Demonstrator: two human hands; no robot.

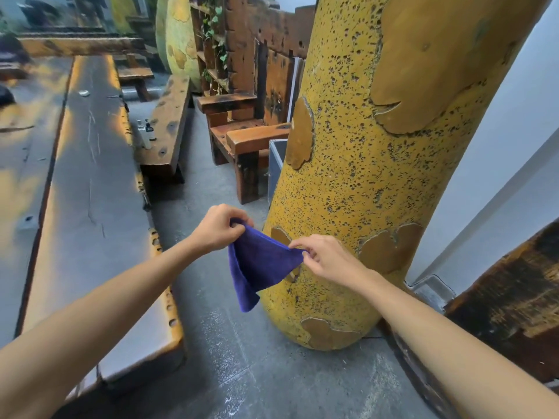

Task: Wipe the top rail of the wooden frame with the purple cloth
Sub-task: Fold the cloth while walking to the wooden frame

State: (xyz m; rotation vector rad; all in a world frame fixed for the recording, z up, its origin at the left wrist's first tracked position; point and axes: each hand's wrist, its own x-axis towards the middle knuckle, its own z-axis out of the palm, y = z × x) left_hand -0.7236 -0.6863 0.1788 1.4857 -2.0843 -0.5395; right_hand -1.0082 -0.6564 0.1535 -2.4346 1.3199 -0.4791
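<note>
The purple cloth (260, 261) hung in the air before the yellow column (378, 176), stretched between two pinching grips: the left hand (219, 228) held its upper corner, the right hand (325, 258) its right corner. Both forearms reached forward, wrists bent inward.

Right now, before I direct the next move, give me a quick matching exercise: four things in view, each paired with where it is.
Things:
1. purple cloth
2. yellow pillar
3. small bottles
4. wooden chair

Places:
A. standing on a wooden bench
B. held between the left hand and the right hand
C. beyond the pillar, on the floor
D. right of the cloth, rising from the floor

Pairs: 1-B, 2-D, 3-A, 4-C
</note>
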